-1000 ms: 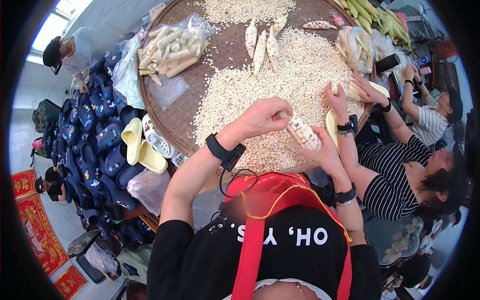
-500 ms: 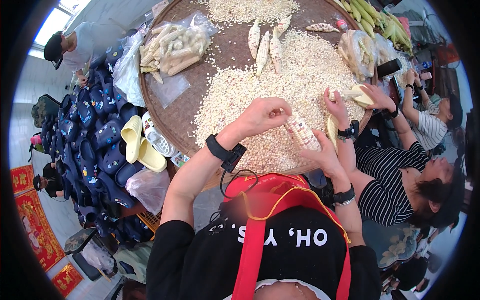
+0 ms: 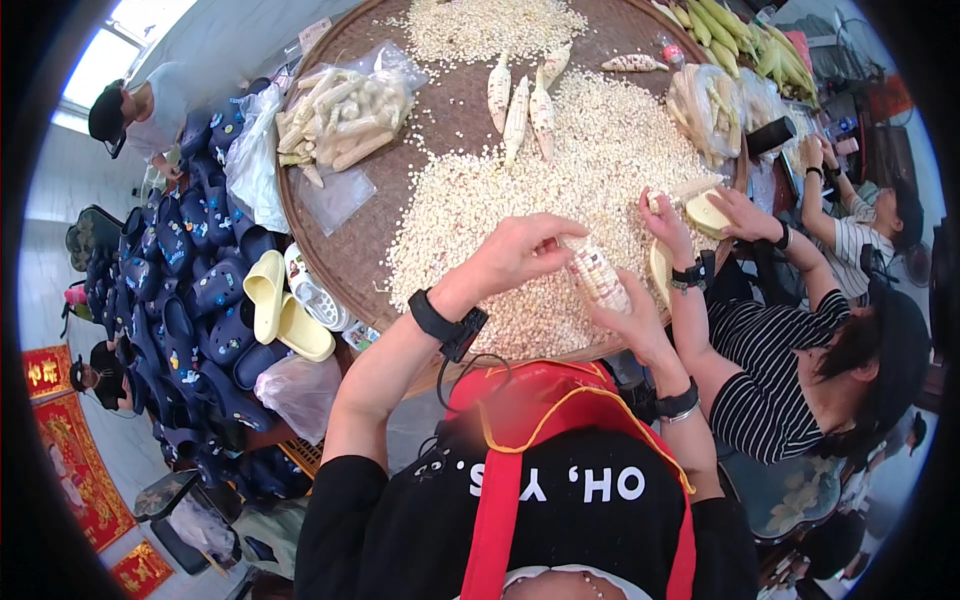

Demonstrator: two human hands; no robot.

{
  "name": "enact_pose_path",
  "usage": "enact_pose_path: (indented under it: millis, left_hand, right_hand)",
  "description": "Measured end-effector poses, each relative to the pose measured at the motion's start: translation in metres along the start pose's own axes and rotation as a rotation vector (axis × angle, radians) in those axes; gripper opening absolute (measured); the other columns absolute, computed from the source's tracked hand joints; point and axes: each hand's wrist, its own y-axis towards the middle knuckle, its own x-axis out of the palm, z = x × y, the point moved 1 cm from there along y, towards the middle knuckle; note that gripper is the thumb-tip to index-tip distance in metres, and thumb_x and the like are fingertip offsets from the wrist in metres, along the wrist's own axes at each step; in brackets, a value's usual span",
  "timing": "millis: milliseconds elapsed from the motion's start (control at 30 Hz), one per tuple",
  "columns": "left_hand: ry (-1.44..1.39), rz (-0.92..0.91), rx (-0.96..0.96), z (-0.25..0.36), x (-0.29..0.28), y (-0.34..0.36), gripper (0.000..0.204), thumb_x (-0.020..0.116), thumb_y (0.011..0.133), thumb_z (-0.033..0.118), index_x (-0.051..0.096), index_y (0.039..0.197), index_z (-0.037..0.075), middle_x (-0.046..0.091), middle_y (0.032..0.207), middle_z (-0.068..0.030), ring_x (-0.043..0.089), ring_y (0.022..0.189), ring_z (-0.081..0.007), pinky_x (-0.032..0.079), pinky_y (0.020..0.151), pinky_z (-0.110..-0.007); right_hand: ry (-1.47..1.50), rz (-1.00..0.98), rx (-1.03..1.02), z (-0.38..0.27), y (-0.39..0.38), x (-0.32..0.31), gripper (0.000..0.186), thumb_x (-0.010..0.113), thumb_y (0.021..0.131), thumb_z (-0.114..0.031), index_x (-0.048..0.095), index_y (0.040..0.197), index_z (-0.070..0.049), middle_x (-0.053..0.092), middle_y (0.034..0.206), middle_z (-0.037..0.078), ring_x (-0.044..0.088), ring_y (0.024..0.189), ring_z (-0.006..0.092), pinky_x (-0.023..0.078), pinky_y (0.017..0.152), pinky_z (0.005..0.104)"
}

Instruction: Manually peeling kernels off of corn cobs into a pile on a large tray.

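Observation:
An ear of corn [image 3: 598,280], white with dark red kernels, is tilted over the near part of a big round tray [image 3: 455,110]. My right hand [image 3: 638,322] wraps round its lower end. At the upper end, the closed fingers and thumb of my left hand [image 3: 520,250] press against the kernels; what lies between the fingertips is hidden. Loose corn kernels [image 3: 470,200] spread thickly beneath both hands. Farther off lie several more speckled ears [image 3: 516,120] with their kernels on.
Bare cobs [image 3: 345,115] fill a plastic bag at the tray's left. Beside my right hand, a co-worker in stripes [image 3: 775,375] holds a cob against a yellow slipper [image 3: 708,212]. Unhusked corn [image 3: 722,30] lies far right. Navy clogs [image 3: 185,290] are heaped on the left.
My left fingers have moved slightly down along the upper end of the ear, which my right hand still grips. The co-worker's hands have shifted, and their head has turned. The whole view has shifted slightly.

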Motion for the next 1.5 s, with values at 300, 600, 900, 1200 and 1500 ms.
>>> enact_pose_path:
  millis: [300, 600, 900, 1200, 1500]
  left_hand:
    - [-0.102, -0.057, -0.063, -0.011, -0.003, 0.001, 0.012, 0.061, 0.079, 0.007, 0.066, 0.090, 0.004, 0.065, 0.079, -0.0041, 0.058, 0.070, -0.0088, 0.046, 0.064, -0.023]
    - [-0.118, -0.010, -0.187, -0.017, -0.005, -0.001, 0.018, 0.055, 0.084, 0.005, 0.065, 0.099, 0.004, 0.065, 0.083, -0.0043, 0.059, 0.075, -0.0087, 0.048, 0.069, -0.024]
    - [-0.215, -0.025, -0.235, -0.002, -0.007, -0.011, 0.026, 0.057, 0.086, 0.011, 0.061, 0.111, 0.006, 0.064, 0.099, -0.0064, 0.059, 0.086, -0.0114, 0.047, 0.080, -0.026]
    - [-0.175, -0.009, -0.231, 0.007, -0.004, -0.017, 0.027, 0.067, 0.079, 0.011, 0.063, 0.105, 0.007, 0.057, 0.073, 0.0027, 0.050, 0.065, -0.0031, 0.041, 0.059, -0.020]
    - [-0.221, -0.031, -0.266, 0.009, -0.007, -0.015, 0.022, 0.068, 0.077, 0.011, 0.063, 0.098, 0.007, 0.051, 0.069, 0.0043, 0.045, 0.061, -0.0029, 0.038, 0.055, -0.019]
  right_hand:
    - [-0.070, 0.013, 0.005, 0.008, 0.003, -0.003, 0.051, 0.073, 0.072, -0.012, 0.048, 0.115, 0.000, 0.059, 0.087, 0.002, 0.054, 0.065, 0.0059, 0.042, 0.054, 0.0188]
    - [0.071, 0.009, -0.015, 0.006, 0.005, 0.006, 0.053, 0.071, 0.073, -0.011, 0.046, 0.118, 0.001, 0.059, 0.097, 0.005, 0.056, 0.084, 0.0094, 0.046, 0.072, 0.0223]
    - [-0.084, -0.135, 0.003, -0.001, 0.003, 0.012, 0.064, 0.075, 0.070, -0.011, 0.042, 0.124, 0.003, 0.055, 0.108, 0.007, 0.052, 0.096, 0.0111, 0.043, 0.083, 0.0261]
    - [-0.398, 0.097, -0.322, 0.022, 0.008, 0.004, 0.058, 0.079, 0.063, -0.013, 0.048, 0.111, 0.000, 0.053, 0.100, 0.009, 0.051, 0.096, 0.0190, 0.041, 0.085, 0.0314]
    - [-0.535, 0.129, -0.392, 0.010, 0.004, 0.006, 0.058, 0.079, 0.061, -0.015, 0.050, 0.110, -0.002, 0.051, 0.101, 0.013, 0.052, 0.097, 0.0265, 0.040, 0.085, 0.0351]
